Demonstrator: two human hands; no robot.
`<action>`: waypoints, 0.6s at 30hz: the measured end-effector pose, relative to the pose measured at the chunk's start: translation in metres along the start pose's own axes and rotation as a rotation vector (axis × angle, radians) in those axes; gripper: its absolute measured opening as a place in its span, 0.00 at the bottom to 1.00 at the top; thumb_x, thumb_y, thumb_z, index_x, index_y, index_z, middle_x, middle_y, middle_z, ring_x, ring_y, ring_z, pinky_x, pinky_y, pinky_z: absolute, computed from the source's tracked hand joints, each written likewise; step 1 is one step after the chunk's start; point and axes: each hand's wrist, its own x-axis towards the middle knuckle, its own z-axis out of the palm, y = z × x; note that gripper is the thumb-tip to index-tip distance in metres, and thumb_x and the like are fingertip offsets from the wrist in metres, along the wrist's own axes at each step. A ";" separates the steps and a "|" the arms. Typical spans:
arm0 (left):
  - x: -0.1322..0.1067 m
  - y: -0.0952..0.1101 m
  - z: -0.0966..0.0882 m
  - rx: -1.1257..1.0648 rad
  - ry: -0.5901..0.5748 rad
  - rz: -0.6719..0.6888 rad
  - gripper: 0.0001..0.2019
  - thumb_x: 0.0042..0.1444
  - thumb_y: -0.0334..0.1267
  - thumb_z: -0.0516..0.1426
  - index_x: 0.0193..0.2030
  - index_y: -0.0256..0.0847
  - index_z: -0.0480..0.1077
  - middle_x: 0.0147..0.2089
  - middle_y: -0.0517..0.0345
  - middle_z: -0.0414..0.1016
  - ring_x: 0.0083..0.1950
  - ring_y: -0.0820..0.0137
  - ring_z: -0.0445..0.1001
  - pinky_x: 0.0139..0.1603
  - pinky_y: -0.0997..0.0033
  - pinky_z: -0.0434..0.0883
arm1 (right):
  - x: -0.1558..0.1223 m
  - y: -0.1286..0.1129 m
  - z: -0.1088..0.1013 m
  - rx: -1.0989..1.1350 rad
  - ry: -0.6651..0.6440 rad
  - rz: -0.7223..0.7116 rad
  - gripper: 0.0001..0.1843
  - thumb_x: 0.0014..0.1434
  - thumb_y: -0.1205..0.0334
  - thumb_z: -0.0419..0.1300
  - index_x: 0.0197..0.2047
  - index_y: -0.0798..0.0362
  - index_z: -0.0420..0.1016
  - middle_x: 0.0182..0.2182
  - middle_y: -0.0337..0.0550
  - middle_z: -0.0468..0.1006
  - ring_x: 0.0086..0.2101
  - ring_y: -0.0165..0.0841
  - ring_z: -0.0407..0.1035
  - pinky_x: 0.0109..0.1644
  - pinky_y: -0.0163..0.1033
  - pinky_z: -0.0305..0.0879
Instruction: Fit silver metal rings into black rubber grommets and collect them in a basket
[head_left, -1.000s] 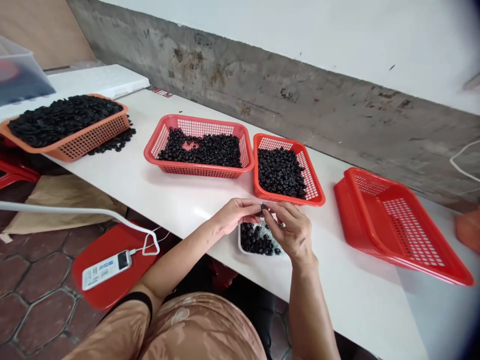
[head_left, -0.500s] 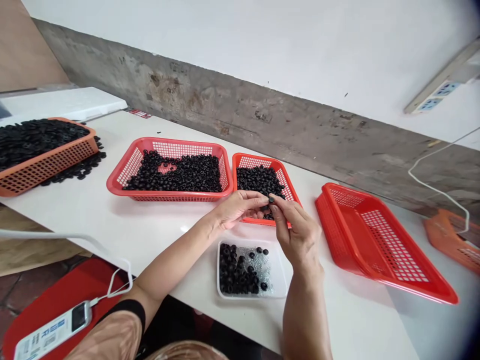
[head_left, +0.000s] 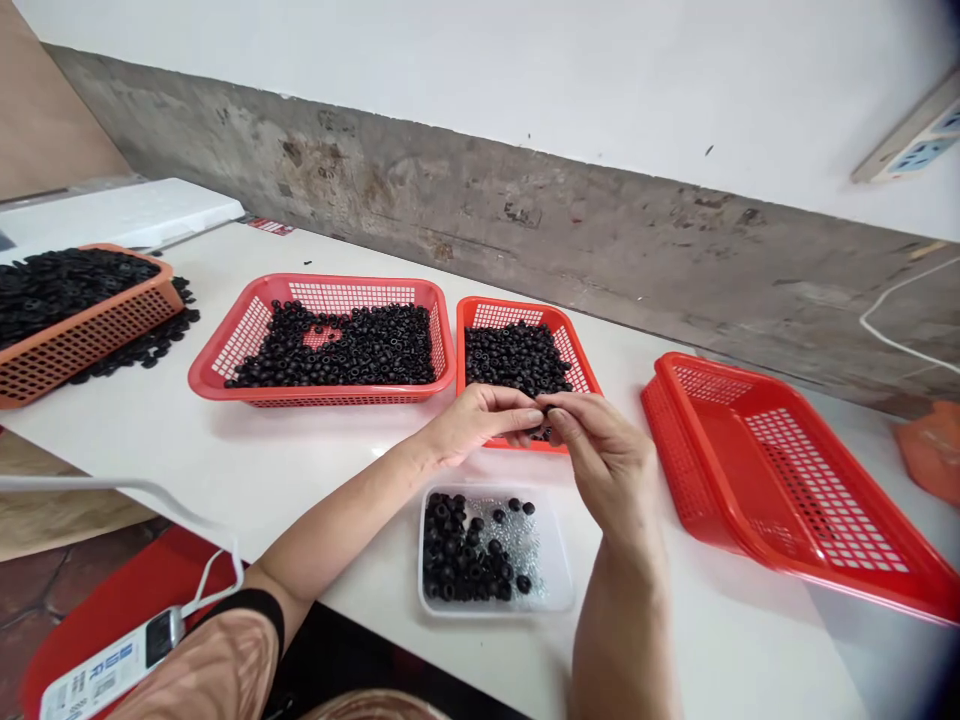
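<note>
My left hand [head_left: 474,422] and my right hand [head_left: 604,455] meet fingertip to fingertip over the near edge of the small red basket [head_left: 577,362] of black rings. Both pinch a small black ring [head_left: 542,409] between them. Just below the hands a clear plastic tray [head_left: 551,560] lies on the white table [head_left: 285,450] and holds black rings and clear beads. A larger red basket [head_left: 255,330] with many black rings stands to the left of the small one.
Stacked empty red baskets [head_left: 780,470] lie at the right. An orange basket [head_left: 82,335] heaped with black rings stands at the far left, with loose rings beside it. A concrete wall base runs behind the table. A white device on a cable [head_left: 105,665] rests on a red stool.
The view has shifted a little; both hands stay pinched together on the ring and have dropped slightly toward the small basket's near edge.
</note>
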 end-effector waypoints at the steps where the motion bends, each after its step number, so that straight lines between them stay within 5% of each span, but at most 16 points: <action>1: 0.000 0.000 0.000 -0.003 0.003 -0.002 0.21 0.44 0.51 0.74 0.34 0.34 0.79 0.28 0.60 0.76 0.29 0.77 0.72 0.37 0.72 0.67 | 0.000 0.003 0.001 0.047 0.005 0.031 0.10 0.69 0.62 0.61 0.46 0.46 0.85 0.42 0.43 0.83 0.39 0.34 0.78 0.43 0.41 0.79; 7: 0.002 -0.001 -0.001 -0.002 0.032 0.050 0.19 0.46 0.50 0.73 0.34 0.34 0.79 0.29 0.61 0.76 0.30 0.78 0.71 0.36 0.73 0.67 | 0.002 0.011 0.005 0.122 0.023 0.084 0.10 0.69 0.60 0.62 0.47 0.45 0.85 0.43 0.43 0.83 0.34 0.31 0.77 0.37 0.38 0.78; 14: 0.004 -0.009 -0.003 0.187 0.123 0.228 0.18 0.49 0.48 0.72 0.36 0.34 0.79 0.34 0.59 0.75 0.32 0.77 0.71 0.35 0.73 0.70 | -0.003 0.004 0.003 -0.339 -0.006 -0.150 0.13 0.71 0.64 0.58 0.54 0.50 0.82 0.43 0.46 0.86 0.41 0.37 0.81 0.46 0.42 0.78; 18: 0.005 -0.014 -0.005 0.230 0.116 0.265 0.17 0.54 0.48 0.70 0.38 0.34 0.80 0.36 0.58 0.74 0.33 0.76 0.72 0.37 0.72 0.72 | -0.004 0.003 0.004 -0.414 -0.010 -0.182 0.14 0.72 0.65 0.56 0.55 0.51 0.81 0.45 0.48 0.86 0.42 0.38 0.82 0.45 0.42 0.79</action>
